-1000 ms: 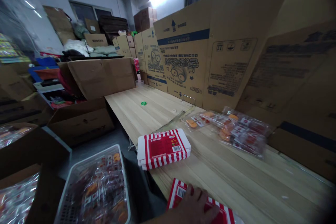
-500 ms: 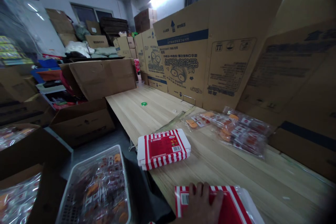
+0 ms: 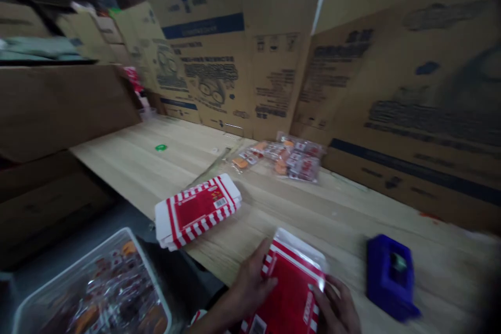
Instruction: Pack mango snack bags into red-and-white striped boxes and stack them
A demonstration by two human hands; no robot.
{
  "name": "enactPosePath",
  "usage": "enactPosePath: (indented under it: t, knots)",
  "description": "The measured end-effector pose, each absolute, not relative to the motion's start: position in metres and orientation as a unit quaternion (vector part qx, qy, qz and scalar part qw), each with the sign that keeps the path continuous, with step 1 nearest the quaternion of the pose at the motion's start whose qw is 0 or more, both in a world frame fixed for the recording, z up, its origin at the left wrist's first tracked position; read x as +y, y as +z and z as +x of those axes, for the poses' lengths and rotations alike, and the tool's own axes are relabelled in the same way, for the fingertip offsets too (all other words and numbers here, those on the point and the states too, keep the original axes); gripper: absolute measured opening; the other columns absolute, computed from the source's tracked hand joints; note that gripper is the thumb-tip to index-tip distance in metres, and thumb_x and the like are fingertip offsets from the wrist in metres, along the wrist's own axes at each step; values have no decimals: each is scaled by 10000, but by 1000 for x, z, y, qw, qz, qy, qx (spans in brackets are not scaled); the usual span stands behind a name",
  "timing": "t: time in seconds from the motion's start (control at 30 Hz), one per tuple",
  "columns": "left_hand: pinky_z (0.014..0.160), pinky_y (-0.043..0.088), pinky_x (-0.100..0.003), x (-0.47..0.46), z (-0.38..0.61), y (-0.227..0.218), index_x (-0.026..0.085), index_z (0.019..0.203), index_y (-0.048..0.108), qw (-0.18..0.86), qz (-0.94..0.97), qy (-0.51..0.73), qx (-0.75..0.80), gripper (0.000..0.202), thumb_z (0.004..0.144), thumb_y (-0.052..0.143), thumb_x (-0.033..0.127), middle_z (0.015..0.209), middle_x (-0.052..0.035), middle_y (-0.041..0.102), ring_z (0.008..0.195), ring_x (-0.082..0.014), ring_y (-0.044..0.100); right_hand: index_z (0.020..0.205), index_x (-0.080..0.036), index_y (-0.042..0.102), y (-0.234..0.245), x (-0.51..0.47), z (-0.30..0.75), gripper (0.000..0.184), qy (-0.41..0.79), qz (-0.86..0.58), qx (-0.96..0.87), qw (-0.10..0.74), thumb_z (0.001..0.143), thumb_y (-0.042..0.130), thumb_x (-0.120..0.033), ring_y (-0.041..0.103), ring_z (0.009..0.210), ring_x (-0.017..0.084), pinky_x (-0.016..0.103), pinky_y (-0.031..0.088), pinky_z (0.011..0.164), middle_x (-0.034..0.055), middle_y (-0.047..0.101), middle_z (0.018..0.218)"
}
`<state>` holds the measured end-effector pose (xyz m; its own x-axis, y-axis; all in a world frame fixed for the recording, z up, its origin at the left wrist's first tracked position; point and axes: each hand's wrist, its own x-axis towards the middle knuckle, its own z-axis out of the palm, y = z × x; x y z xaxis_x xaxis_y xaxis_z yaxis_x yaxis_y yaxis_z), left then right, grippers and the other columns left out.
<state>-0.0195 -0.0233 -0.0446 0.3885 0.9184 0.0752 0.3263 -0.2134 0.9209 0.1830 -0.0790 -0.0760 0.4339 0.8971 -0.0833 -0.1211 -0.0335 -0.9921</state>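
Between both hands is a red box with red-and-white striped edges (image 3: 291, 284), its white end flap pointing away from me. My left hand (image 3: 254, 282) grips its left side, thumb lying on the red face. On the right edge, my right hand (image 3: 338, 305) holds the same box, partly cut off by the bottom of the view. A stack of flat striped boxes (image 3: 199, 209) lies on the wooden table to the left. Further back are several clear packets with orange and dark red pieces (image 3: 299, 162).
A blue tape dispenser (image 3: 391, 276) stands at right. Below the table's left edge, a white basket (image 3: 156, 287) holds more packets. Tall cardboard sheets (image 3: 274, 83) wall the back. A green ring (image 3: 160, 147) and a thin wire stand (image 3: 234, 129) are on the table.
The view has swung right, bringing the blue dispenser into sight. One hand lay flat on the striped box before; now both hands hold it, turned at an angle.
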Motion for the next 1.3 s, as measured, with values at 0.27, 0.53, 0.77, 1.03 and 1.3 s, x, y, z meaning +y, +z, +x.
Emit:
enactPosePath:
  t: [0.27, 0.53, 0.77, 1.03, 1.3]
  knots:
    - [1069, 398, -378, -33, -29, -47, 196, 1461, 288, 551, 643, 353, 397, 645, 875, 529, 318, 1415, -96, 497, 1274, -251, 491, 1328, -265, 466, -65, -87, 174, 604, 490, -558, -314, 592, 782, 698, -382, 613, 1120, 268, 423, 507, 947, 95, 614, 1272]
    - [1006, 458, -375, -38, -36, -46, 213, 1464, 286, 617, 587, 348, 392, 644, 885, 536, 345, 1353, -88, 552, 1175, -245, 569, 1372, -267, 457, -62, -101, 166, 603, 506, -540, -341, 580, 816, 665, -372, 537, 1222, 263, 434, 445, 1029, 66, 534, 1376]
    - [930, 496, -377, -39, -43, -47, 219, 1357, 381, 697, 550, 319, 331, 610, 820, 646, 330, 1247, -101, 593, 1064, -242, 615, 1243, -259, 499, -55, -109, 168, 473, 498, -558, -376, 547, 816, 655, -389, 596, 1088, 224, 324, 488, 919, 45, 616, 1233]
    - [679, 455, -231, -35, -30, -40, 179, 865, 506, 667, 554, 333, 371, 272, 782, 673, 377, 811, 9, 585, 756, -140, 552, 804, -210, 542, -44, -100, 172, 192, 409, -588, -479, 507, 858, 584, -390, 478, 628, 132, 231, 396, 594, -24, 535, 712]
    - [598, 390, -209, -27, -16, -44, 161, 615, 466, 665, 468, 431, 390, 319, 707, 719, 334, 652, 34, 527, 614, -99, 483, 693, -206, 488, -45, -92, 167, 236, 386, -561, -465, 566, 863, 583, -339, 496, 721, 145, 253, 399, 667, -4, 531, 773]
